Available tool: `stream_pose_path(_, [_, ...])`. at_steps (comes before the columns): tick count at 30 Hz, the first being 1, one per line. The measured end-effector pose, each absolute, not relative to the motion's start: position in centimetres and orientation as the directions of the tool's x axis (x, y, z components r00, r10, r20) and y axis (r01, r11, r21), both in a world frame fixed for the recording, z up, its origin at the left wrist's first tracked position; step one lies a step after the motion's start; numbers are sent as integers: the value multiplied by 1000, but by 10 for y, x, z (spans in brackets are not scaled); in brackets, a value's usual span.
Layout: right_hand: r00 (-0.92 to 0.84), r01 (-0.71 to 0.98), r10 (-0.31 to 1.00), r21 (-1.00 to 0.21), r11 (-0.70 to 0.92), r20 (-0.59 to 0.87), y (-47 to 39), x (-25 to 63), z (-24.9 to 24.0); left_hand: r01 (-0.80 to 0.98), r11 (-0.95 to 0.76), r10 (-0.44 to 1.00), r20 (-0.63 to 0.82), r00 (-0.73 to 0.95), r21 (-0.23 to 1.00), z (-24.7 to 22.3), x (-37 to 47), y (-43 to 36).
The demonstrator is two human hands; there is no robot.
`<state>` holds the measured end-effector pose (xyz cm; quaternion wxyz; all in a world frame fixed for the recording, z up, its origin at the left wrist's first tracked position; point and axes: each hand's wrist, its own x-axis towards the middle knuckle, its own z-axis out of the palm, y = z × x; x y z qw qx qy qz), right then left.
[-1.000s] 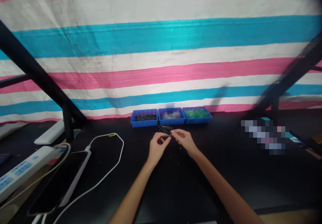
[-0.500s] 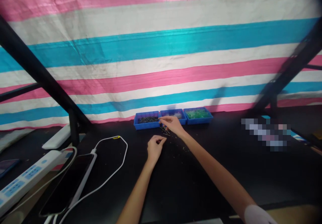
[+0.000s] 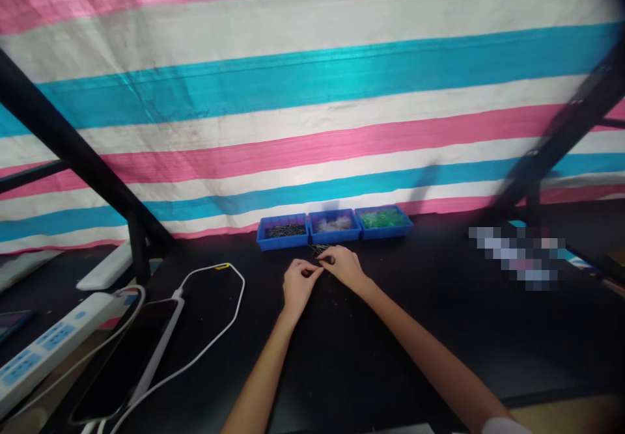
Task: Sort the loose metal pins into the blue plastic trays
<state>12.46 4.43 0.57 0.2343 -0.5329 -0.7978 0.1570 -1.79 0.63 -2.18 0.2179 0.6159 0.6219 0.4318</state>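
Observation:
My left hand [image 3: 297, 285] is pinched closed over the black table, its fingertips meeting those of my right hand [image 3: 344, 267]. The right hand is pinched too, thumb and forefinger together. Whatever sits between the fingertips is too small to make out. Just beyond the fingers lies a small pile of thin metal pins [image 3: 319, 249]. Behind them stand blue trays side by side: the left tray [image 3: 283, 244] holds dark thin metal pieces, the middle tray [image 3: 336, 234] clear whitish pieces, and the right tray [image 3: 387, 231] green pieces.
On the left lie a phone [image 3: 127, 362], a white cable [image 3: 239, 310] and a white power strip [image 3: 53, 343]. Black frame bars [image 3: 83, 161] slope on both sides. A striped sheet [image 3: 312, 122] hangs behind the table [image 3: 430, 310].
My right hand has come down and toward me from the front of the trays, to meet my left hand. The left hand has stayed almost still, pinched.

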Motion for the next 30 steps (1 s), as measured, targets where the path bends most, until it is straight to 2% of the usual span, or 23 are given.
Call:
stream_pose_path(5, [-314,791,928,-485,373,202,36,135,6,560,-155,945,287,-156,814,-18,-20,7])
stream_pose_path(9, [-241,725,943,-604,331,229,24,151,8,476,-217,946,303,-112,852,-13,-13,4])
stream_pose_path(14, [-213,490,945,-810,321,246,19,160,8,387,-260,962,273,21,885,-10,1,-3])
stream_pose_path(17, [-216,292,953,-918,270,211,21,159,6,376,-257,964,265,32,890,-6,5,-4])
stream_pose_path(22, [-287,25,951,-991,132,119,21,155,4,344,-244,965,263,-6,906,-3,3,-5])
stream_pose_path(25, [-253,24,962,-994,110,100,20,155,5,307,-248,959,278,-58,919,-3,3,-6])
stream_pose_path(30, [-221,169,964,-968,187,147,17,154,6,205,-241,949,274,-155,949,-5,5,-6])
